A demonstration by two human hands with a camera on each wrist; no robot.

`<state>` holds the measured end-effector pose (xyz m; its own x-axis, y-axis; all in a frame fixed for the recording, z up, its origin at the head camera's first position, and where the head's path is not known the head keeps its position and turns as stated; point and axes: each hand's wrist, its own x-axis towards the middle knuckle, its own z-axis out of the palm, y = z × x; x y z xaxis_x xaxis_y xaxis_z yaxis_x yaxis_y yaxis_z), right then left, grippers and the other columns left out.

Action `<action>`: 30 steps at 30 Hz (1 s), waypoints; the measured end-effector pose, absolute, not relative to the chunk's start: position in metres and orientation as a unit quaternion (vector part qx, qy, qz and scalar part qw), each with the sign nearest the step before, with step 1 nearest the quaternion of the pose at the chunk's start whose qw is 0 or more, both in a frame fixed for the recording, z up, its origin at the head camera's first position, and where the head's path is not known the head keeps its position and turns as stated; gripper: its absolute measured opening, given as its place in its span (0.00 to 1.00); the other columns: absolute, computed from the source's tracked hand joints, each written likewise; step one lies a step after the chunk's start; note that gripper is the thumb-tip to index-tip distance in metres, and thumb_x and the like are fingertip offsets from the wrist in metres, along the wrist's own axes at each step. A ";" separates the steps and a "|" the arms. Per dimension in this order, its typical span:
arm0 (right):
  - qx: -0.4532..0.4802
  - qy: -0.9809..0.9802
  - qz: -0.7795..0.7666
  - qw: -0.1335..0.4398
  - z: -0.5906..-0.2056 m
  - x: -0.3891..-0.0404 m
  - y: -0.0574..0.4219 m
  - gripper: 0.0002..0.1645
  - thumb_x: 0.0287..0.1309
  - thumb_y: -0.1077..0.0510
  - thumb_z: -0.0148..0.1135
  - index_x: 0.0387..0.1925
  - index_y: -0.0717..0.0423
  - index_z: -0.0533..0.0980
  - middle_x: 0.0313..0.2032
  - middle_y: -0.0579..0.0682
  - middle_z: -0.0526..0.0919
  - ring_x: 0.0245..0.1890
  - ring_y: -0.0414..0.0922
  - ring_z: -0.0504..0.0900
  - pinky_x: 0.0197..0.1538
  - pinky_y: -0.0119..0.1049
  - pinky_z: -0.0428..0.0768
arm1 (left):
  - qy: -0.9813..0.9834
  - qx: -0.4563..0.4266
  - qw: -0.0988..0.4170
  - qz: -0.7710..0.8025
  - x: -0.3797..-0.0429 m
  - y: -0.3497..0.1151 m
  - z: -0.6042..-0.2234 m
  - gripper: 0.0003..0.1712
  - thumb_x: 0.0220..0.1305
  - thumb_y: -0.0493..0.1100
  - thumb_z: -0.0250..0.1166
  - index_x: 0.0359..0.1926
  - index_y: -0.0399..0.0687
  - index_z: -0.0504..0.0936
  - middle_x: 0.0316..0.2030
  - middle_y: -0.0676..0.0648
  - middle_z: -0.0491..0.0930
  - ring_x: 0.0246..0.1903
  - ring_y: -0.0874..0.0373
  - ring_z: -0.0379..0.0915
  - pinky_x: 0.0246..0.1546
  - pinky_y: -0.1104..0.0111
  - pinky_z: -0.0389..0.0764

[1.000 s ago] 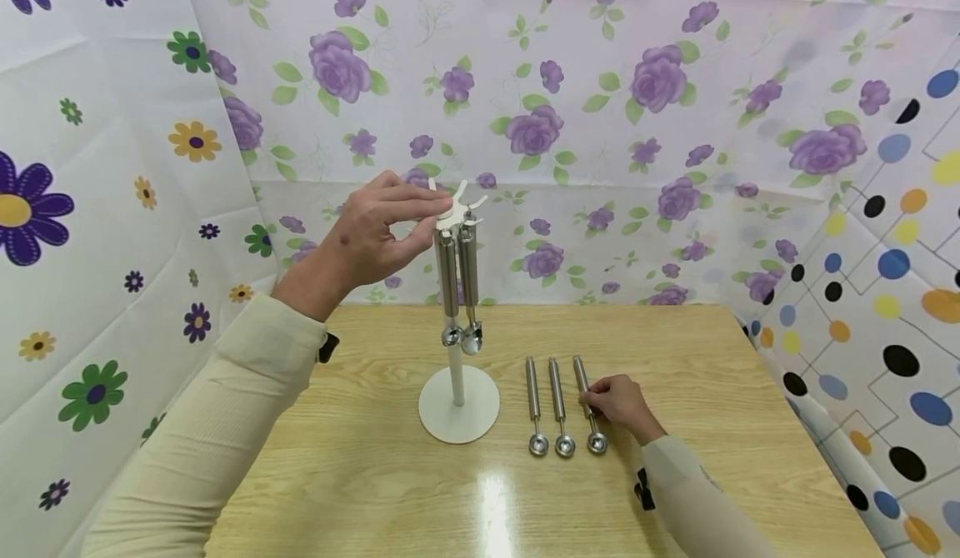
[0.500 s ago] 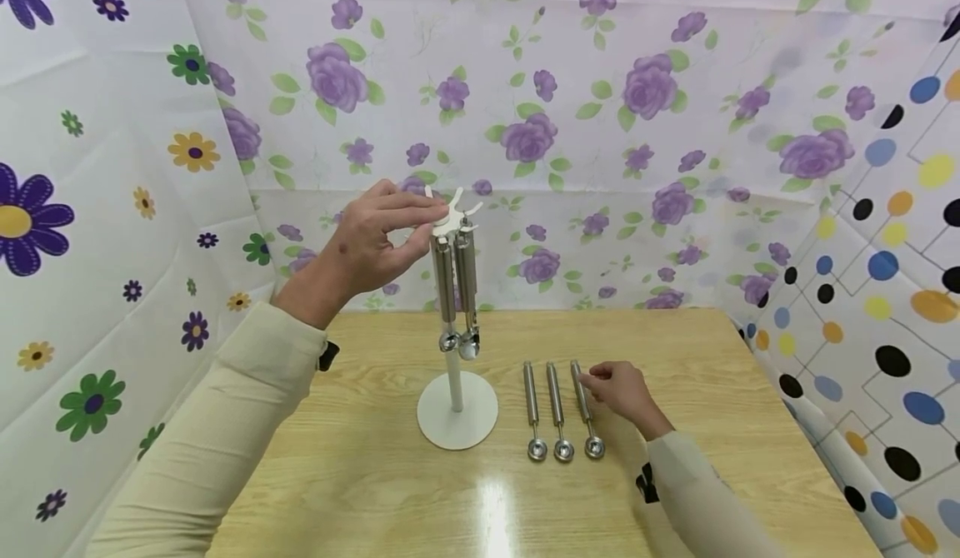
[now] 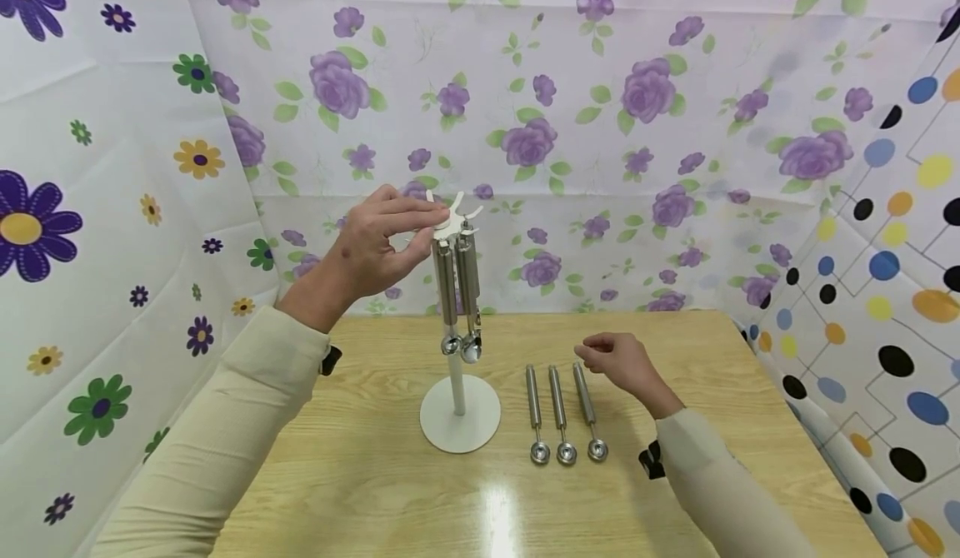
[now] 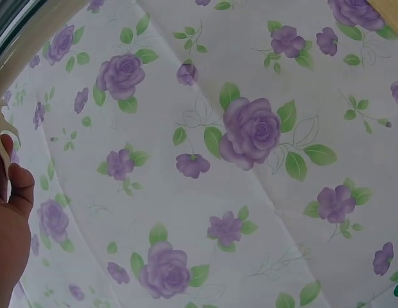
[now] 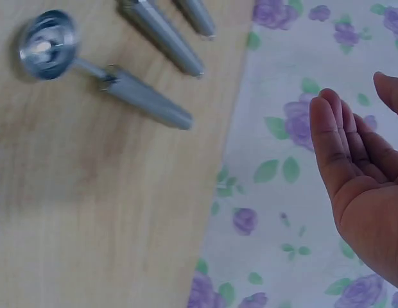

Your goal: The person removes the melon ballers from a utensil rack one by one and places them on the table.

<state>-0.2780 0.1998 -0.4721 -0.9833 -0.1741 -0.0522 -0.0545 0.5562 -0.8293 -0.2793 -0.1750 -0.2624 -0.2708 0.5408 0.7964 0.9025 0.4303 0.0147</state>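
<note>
My left hand [image 3: 382, 241] holds the top of a white utensil rack [image 3: 460, 416], a post on a round base with curved hooks. In the left wrist view, the thumb of my left hand [image 4: 9, 224] lies against a white part of the rack. Several steel utensils [image 3: 447, 287] hang from the hooks, bowls down. Three steel scoops with round bowls lie side by side: a left one [image 3: 533, 400], a middle one [image 3: 557, 400] and a right one [image 3: 585, 396]. Nothing is in my right hand [image 3: 618, 362], its fingers loosely bent near the right scoop's handle end.
The scoops lie on a light wooden table [image 3: 360, 475], right of the rack base. Flowered cloth [image 3: 525, 83] hangs behind the table, with more patterned cloth on both sides. A bright reflection shows on the tabletop toward the front.
My right hand has moved from the right scoop's handle to above its far end, with its fingers off the scoop. My left hand stays on the rack top.
</note>
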 end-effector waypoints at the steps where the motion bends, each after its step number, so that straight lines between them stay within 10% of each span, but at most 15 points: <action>1: -0.069 0.880 -0.466 0.062 -0.468 -0.279 0.199 0.32 0.69 0.47 0.61 0.61 0.69 0.74 0.45 0.61 0.85 0.42 0.52 0.86 0.46 0.46 0.83 | -0.760 -0.475 0.372 -0.241 -0.279 -0.175 -0.262 0.15 0.62 0.32 0.64 0.49 0.37 0.88 0.45 0.39 0.86 0.32 0.46 0.68 0.28 0.62 0.65; 30: -0.165 0.874 -0.457 0.010 -0.370 -0.288 0.163 0.27 0.69 0.48 0.62 0.60 0.62 0.77 0.46 0.55 0.85 0.45 0.52 0.84 0.49 0.47 0.81 | -0.764 -0.474 0.364 -0.244 -0.279 -0.174 -0.261 0.15 0.62 0.29 0.64 0.49 0.36 0.87 0.45 0.38 0.86 0.31 0.46 0.67 0.30 0.62 0.63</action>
